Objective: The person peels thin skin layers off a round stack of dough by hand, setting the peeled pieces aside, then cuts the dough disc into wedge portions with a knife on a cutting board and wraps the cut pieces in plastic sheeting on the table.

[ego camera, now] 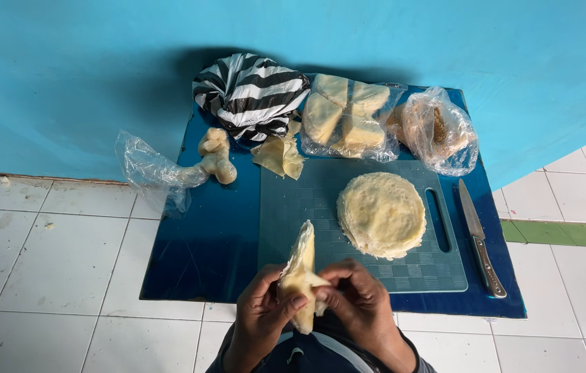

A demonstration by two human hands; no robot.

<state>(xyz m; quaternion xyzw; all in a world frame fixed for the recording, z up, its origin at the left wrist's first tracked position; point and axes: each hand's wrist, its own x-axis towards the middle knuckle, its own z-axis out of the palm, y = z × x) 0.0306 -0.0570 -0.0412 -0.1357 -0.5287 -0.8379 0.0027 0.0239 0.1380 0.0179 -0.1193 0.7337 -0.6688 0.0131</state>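
So the biggest thing here is the glossy dark blue rectangular board (196,255) lying on the white tiled floor (51,262), pushed up against a turquoise wall (65,69). On it sits a teal plastic cutting board with a slot handle (293,207), and at about 2 o'clock on that there's a round stack of thin pale yellow wrappers (381,214).

Along the 12 o'clock edge of the blue board: a knotted black-and-white striped plastic bag (251,93), right beside it a clear bag of pale wedge-shaped wrapper pieces (344,114), then a crumpled clear bag with something brownish inside (439,130). Can't tell what's in that one.

At 10 o'clock a clear plastic bag (151,173) hangs off the edge with a lumpy pale dough piece (215,157) at its mouth. Some loose wrapper scraps (279,155) lie near the striped bag. A steel knife with a brown handle (479,238) lies at 3 o'clock, just off the cutting board.

Down at 6 o'clock, the left hand (260,311) and right hand (358,300) both pinch a folded pale yellow wrapper (301,273), held upright between them over the board's near edge.
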